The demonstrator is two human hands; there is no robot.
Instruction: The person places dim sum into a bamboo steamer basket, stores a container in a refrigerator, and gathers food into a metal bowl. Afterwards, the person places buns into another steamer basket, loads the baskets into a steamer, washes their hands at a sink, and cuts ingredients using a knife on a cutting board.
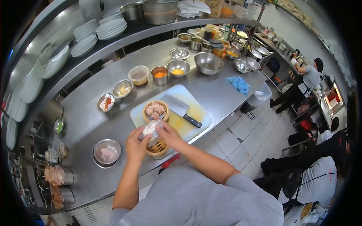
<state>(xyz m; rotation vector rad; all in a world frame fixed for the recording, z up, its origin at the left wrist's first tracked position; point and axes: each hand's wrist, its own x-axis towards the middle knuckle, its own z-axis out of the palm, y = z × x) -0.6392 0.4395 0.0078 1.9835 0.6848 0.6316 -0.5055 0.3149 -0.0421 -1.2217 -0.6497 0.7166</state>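
Note:
In the head view, my left hand [135,144] and my right hand [168,135] both pinch a small white bundle [150,129] that looks like crinkled paper or thin plastic; its kind I cannot make out. Just beyond the fingers stands a round bamboo steamer basket [166,116] with several meat dumplings [154,108] in it. Beneath the hands is a second steamer basket [158,153], its slatted base partly showing and the rest covered by my hands. Right of the baskets, a cleaver [175,106] lies on the white cutting board [200,113], its black handle towards the table's near edge.
Metal bowls of ingredients line the steel table [85,124], among them a bowl of pale pieces [106,153] at left. A large metal bowl [208,63] and a blue cloth [238,85] lie farther right. Plates fill the shelf [90,45] above. Co-workers [311,77] stand at right.

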